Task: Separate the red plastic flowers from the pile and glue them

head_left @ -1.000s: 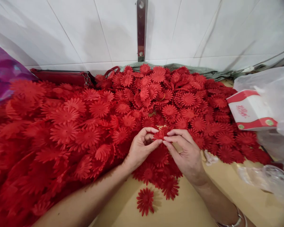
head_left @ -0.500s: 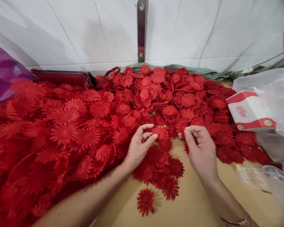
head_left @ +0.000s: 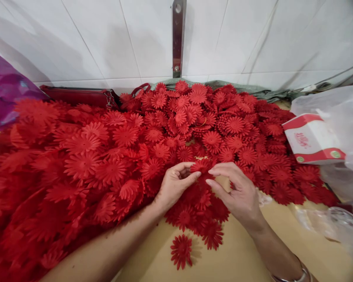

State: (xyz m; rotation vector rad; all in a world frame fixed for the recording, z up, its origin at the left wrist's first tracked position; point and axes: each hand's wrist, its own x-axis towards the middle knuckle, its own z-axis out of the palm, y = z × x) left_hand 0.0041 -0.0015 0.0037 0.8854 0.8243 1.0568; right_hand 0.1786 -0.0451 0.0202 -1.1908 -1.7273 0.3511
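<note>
My left hand pinches a red artificial flower at its left edge between thumb and fingers. To the right of that flower, my right hand has thumb and forefinger apart, their tips close to its petals; nothing shows between them. Beneath both hands lies a small heap of flat, many-petalled red flowers. One single red flower rests by itself on the tan tabletop, nearer to me.
A large pile of red flowers spreads over the left and back. Behind it lie a dark red bag and a tiled wall. At right stand a red-and-white box and clear plastic bags. Purple plastic sits far left.
My right hand has moved left from the pile's edge to beside the flower in my left hand, and its thumb and forefinger have parted. My left hand has shifted slightly right.
</note>
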